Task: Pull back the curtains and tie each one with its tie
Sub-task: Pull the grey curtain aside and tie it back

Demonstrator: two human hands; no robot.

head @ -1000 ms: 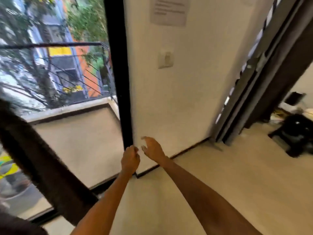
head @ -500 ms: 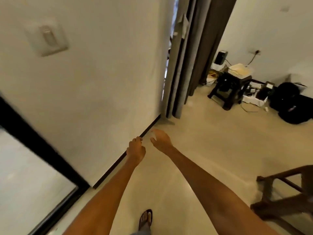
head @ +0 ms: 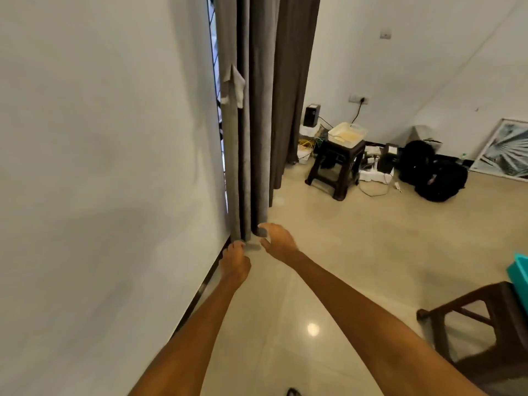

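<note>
Two bare arms reach forward: left hand (head: 235,262) loosely curled, apparently empty, right hand (head: 278,240) spread and empty. Beyond them a grey curtain (head: 258,115) hangs gathered beside the wall (head: 100,138), seemingly untied; its pale tie (head: 235,88) dangles higher up, unused

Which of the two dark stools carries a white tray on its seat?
The far stool by the back wall, beside the curtain, carries the white tray. The near stool at the right edge holds something teal instead.
</note>
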